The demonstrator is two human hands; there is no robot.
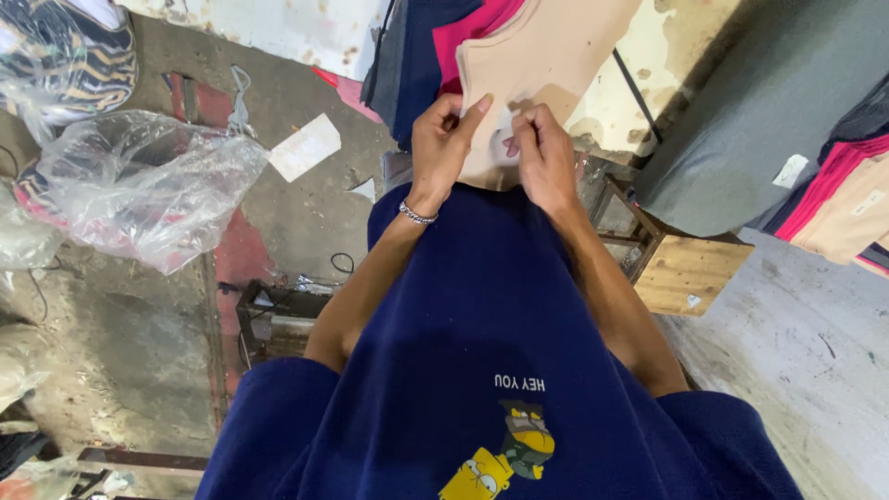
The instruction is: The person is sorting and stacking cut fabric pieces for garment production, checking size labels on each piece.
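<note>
Head view, looking down past the person's navy shirt (pixel 482 315).

Left hand (pixel 443 139): raised in front of the chest, fingers (pixel 474 109) pinched closed on the lower edge of a beige garment (pixel 537 56); thumb and forefinger meet on the cloth. A metal chain bracelet (pixel 417 215) sits on that wrist.

Right hand (pixel 546 157): just beside the left, fingers curled shut on the same hem, with a small white tag (pixel 505 139) between the two hands (what is on it cannot be told).

The beige garment hangs from above and ahead of the person, its bottom edge at the hands. Behind it, touching, lie a pink garment (pixel 468 32) and a dark blue one (pixel 421 56).

Surroundings: crumpled clear plastic bag (pixel 148 185) on the concrete floor (pixel 306 213) to the left; white paper slip (pixel 306 146) near it. Small wooden stool (pixel 685 268) to the right, below a grey cloth roll (pixel 769 111). More stacked pink and beige pieces (pixel 847 199) at the far right edge.
</note>
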